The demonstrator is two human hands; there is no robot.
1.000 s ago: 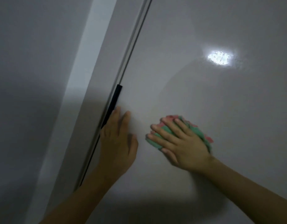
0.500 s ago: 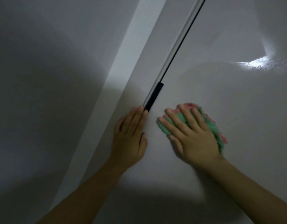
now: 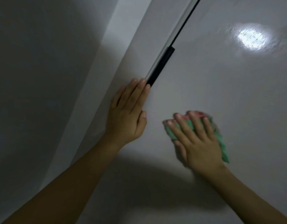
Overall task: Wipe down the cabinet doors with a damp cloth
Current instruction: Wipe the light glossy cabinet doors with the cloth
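Pressing flat on the glossy cabinet door [image 3: 220,81] from the head view: right hand [image 3: 197,143], fingers spread and fairly straight over a bunched green-and-pink cloth [image 3: 220,139], pinning it against the panel low and right of centre. Blurred at the edges, so mid-stroke by the look of it. Left hand [image 3: 126,113] laid open and flat just beside the door's left edge, fingertips touching the lower end of the black handle strip [image 3: 160,65], holding nothing.

Risks, as judgement only: cloth held by palm pressure alone, not gripped, so likely to slip out or bunch further on a fast stroke over a wet, slick face. Left fingers resting right at the seam between door and side panel [image 3: 84,110]; a nip possible if the door shifts under the push. Streaks likely where the wad touches unevenly; bright light glare [image 3: 251,38] at upper right hides how wet that patch is.

Cloth wadded, long axis running from upper left to lower right under the hand, tail trailing past the little-finger side. Door edge and handle strip slanting from lower left up to upper right.
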